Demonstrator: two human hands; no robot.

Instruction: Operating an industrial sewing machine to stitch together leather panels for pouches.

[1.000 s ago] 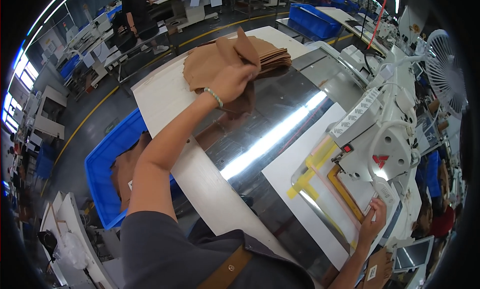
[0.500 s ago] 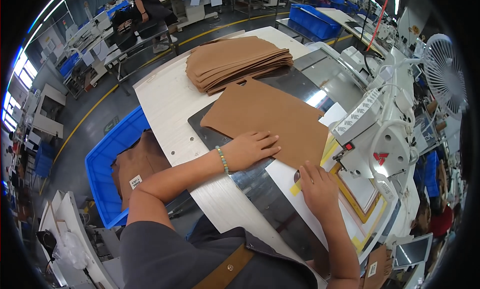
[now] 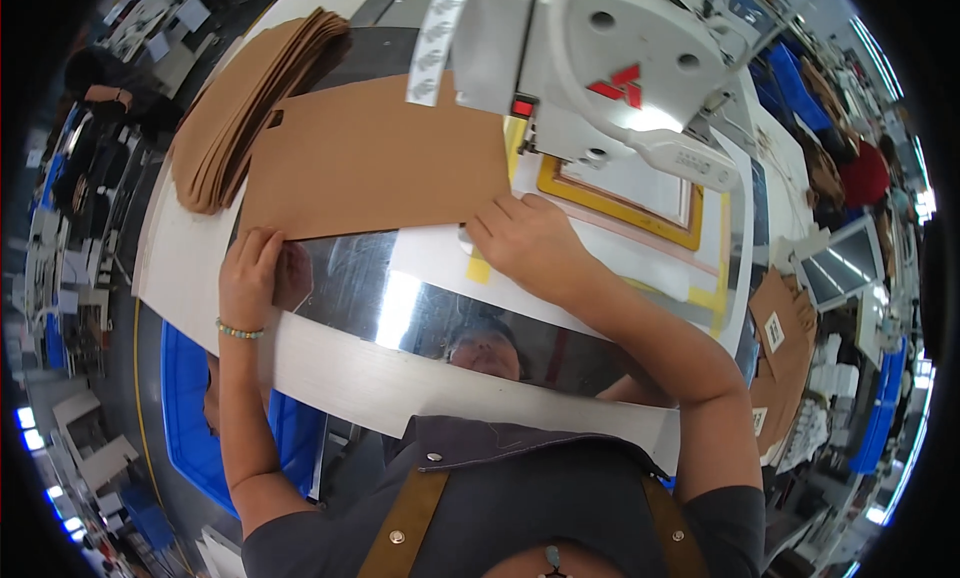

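A flat brown leather-like panel [image 3: 375,163] lies on the shiny metal plate of the work table, its near edge toward me and a small notch by its far left corner. Its near left corner is pinched between the fingers of my left hand [image 3: 248,275], which wears a beaded bracelet. At the near right corner, the closed fingers of my right hand [image 3: 530,240] hold the edge. Just beyond that hand stands the white sewing machine head [image 3: 620,63], covering part of the panel's far right side. A yellow-edged frame [image 3: 620,203] lies under the machine.
Several matching brown panels are stacked [image 3: 245,118] at the far left of the table. A blue bin [image 3: 190,408] stands below the table's left edge. More brown pieces [image 3: 780,348] with white labels hang at the right, near a tilted screen [image 3: 838,263].
My left hand has gone from lying flat on the panel to pinching its near left corner. The panel has turned so its near edge runs level before me. My view has swung to the right.
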